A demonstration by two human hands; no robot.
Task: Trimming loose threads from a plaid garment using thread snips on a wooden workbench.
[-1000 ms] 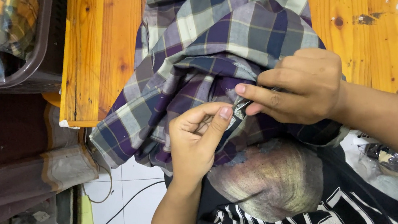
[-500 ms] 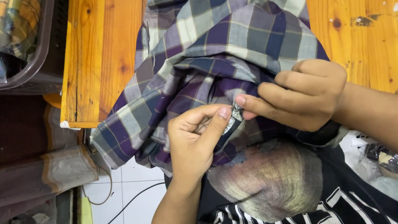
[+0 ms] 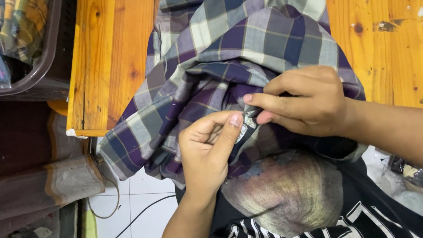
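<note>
Grip tightens: left hand (image 3: 207, 152) and right hand (image 3: 303, 102) have closed in, both pinching the small label (image 3: 247, 122) on the plaid shirt (image 3: 244, 34) at the table (image 3: 396, 42) edge.

right hand (image 3: 306, 103): slid slightly lower | left hand (image 3: 209, 151) thumb: closed against label (image 3: 247, 125)
</note>
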